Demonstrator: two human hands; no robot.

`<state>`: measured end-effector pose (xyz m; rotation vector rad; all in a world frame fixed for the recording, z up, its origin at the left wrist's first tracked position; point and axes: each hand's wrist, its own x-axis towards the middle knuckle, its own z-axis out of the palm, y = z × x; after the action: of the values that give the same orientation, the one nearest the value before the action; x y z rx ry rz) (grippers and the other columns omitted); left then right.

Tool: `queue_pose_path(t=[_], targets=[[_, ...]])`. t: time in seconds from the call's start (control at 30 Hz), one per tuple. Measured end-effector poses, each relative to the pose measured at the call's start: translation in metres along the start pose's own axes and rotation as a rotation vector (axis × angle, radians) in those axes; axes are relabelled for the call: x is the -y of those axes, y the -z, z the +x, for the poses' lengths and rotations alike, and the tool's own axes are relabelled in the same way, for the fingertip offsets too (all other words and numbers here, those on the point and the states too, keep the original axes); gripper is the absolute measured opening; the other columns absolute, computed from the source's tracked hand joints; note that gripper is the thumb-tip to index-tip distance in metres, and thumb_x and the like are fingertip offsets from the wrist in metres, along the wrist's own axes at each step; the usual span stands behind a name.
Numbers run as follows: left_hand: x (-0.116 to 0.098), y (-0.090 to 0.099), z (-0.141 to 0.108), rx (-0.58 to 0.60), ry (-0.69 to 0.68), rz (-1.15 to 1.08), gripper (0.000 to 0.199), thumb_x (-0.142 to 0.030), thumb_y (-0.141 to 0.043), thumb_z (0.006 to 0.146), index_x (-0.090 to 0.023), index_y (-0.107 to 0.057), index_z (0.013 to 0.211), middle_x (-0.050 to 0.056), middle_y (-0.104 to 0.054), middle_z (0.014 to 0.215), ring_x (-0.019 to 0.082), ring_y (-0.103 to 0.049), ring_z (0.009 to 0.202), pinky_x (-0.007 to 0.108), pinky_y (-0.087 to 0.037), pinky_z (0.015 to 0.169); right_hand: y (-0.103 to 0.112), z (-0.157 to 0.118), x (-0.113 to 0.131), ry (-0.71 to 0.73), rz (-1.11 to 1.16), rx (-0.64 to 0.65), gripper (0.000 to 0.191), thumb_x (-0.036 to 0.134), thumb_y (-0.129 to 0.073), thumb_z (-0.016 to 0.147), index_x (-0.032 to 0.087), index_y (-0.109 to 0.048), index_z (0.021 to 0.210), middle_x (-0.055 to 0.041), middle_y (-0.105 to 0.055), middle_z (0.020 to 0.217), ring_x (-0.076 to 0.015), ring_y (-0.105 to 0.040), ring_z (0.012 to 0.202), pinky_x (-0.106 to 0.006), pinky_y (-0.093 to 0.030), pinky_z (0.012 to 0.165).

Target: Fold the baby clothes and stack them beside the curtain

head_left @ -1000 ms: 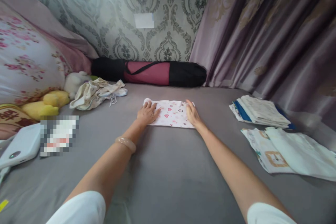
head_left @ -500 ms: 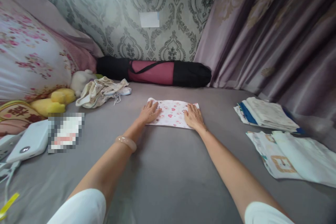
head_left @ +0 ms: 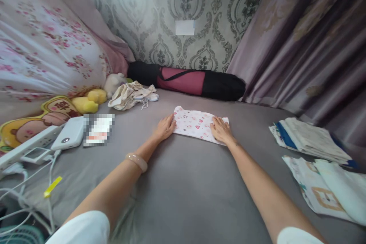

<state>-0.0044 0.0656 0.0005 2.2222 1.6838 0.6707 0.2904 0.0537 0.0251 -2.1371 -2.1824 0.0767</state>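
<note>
A folded white cloth (head_left: 194, 124) with pink and red prints lies flat on the grey sheet (head_left: 188, 183) in front of me. My left hand (head_left: 166, 127) rests at the cloth's left edge, fingers stretched forward and touching its side or just beside it. On the right end of the cloth, my right hand (head_left: 222, 129) lies flat with the palm down and fingers extended. Neither hand grips anything.
To the right are a stack of folded cloths (head_left: 311, 137) and a lion-print cloth (head_left: 323, 192). A black and maroon long bag (head_left: 183, 81) lies along the wall. On the left sit crumpled clothes (head_left: 131, 95), plush toys (head_left: 85, 101), a white power bank (head_left: 70, 133) and cables.
My left hand has slid off the cloth's top to its left edge. My right hand stays on the right end. The view has turned left, so everything appears shifted right.
</note>
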Motion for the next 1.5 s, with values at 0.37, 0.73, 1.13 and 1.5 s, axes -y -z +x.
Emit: queue_pose_path(t=[0.37, 0.73, 1.13, 1.5], targets=[[-0.001, 0.001, -0.004, -0.081, 0.006, -0.064, 0.048, -0.033, -0.035, 0.097, -0.012, -0.044, 0.138, 0.016, -0.055, 0.139, 0.024, -0.051, 0.130, 0.038, -0.037, 0.111, -0.012, 0.015, 0.081, 0.135, 0.023, 0.026, 0.058, 0.041, -0.015, 0.101, 0.020, -0.028, 0.154, -0.0043, -0.021, 0.161, -0.0243, -0.013, 0.149, -0.051, -0.007, 0.119], [-0.001, 0.001, -0.003, -0.083, 0.028, -0.086, 0.040, -0.030, -0.034, 0.097, -0.017, -0.047, 0.133, 0.012, -0.059, 0.133, 0.022, -0.054, 0.126, 0.038, -0.039, 0.110, -0.004, 0.024, 0.128, 0.244, 0.081, -0.121, 0.056, 0.037, -0.019, 0.101, 0.017, -0.030, 0.152, -0.0103, -0.023, 0.160, -0.0255, -0.016, 0.148, -0.051, -0.007, 0.118], [-0.001, 0.002, -0.002, -0.106, 0.061, -0.178, 0.042, -0.023, -0.031, 0.095, -0.015, -0.045, 0.133, 0.013, -0.057, 0.136, 0.021, -0.053, 0.127, 0.038, -0.039, 0.111, 0.000, 0.036, 0.159, 0.229, 0.108, -0.123, 0.054, 0.031, -0.026, 0.099, 0.008, -0.039, 0.146, -0.0168, -0.032, 0.156, -0.0288, -0.021, 0.146, -0.053, -0.008, 0.117], [-0.003, 0.005, -0.002, -0.119, 0.082, -0.229, 0.053, -0.035, -0.026, 0.098, -0.009, -0.038, 0.143, 0.016, -0.047, 0.147, 0.021, -0.043, 0.137, 0.037, -0.031, 0.116, -0.025, 0.039, 0.174, 0.331, 0.150, -0.037, 0.055, 0.028, -0.024, 0.099, 0.008, -0.036, 0.149, -0.0113, -0.026, 0.159, -0.0267, -0.015, 0.148, -0.046, -0.014, 0.118]])
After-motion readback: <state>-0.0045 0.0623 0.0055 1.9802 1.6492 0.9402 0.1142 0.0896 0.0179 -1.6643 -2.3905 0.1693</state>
